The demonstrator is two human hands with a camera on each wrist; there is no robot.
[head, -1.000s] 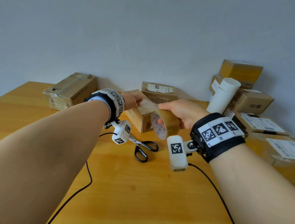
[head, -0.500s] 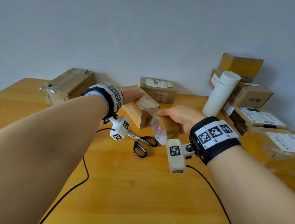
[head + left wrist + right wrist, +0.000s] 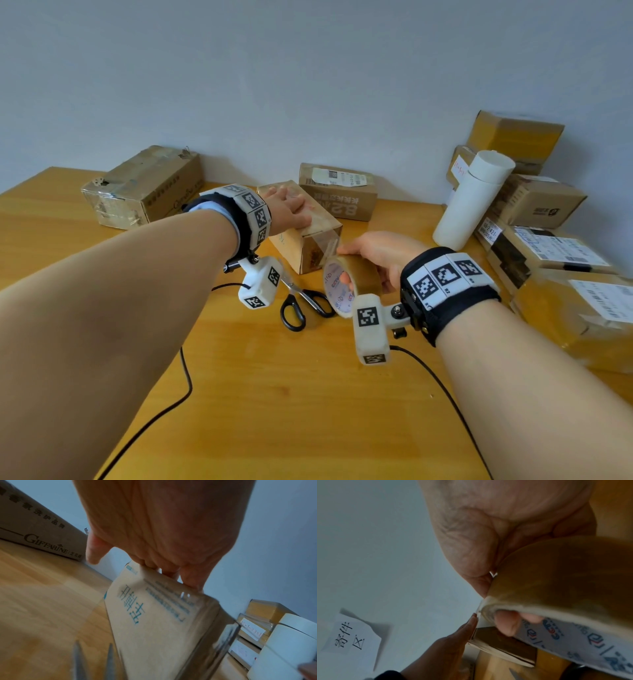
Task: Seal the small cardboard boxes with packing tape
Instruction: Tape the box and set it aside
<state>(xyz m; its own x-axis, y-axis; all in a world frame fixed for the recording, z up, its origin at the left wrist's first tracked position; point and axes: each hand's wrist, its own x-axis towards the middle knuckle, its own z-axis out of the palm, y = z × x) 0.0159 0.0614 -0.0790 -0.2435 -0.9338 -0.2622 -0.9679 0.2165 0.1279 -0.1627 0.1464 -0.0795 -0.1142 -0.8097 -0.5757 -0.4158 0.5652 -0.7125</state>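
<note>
A small cardboard box stands on the wooden table near the middle. My left hand lies flat on its top with straight fingers, pressing clear tape down; the left wrist view shows the fingers along the box's upper edge. My right hand grips a brown roll of packing tape, fingers through its core, just below the box's near right corner. A strip of clear tape runs from the roll up over the box's end face. The roll fills the right wrist view.
Black-handled scissors lie on the table between my wrists. A long box sits at the back left, a labelled box behind the small one. A white tube and several stacked boxes crowd the right side.
My right hand has pulled the roll down and toward me, drawing tape over the box's end. My left hand has gone from holding the tape's end to lying flat on the box top.
</note>
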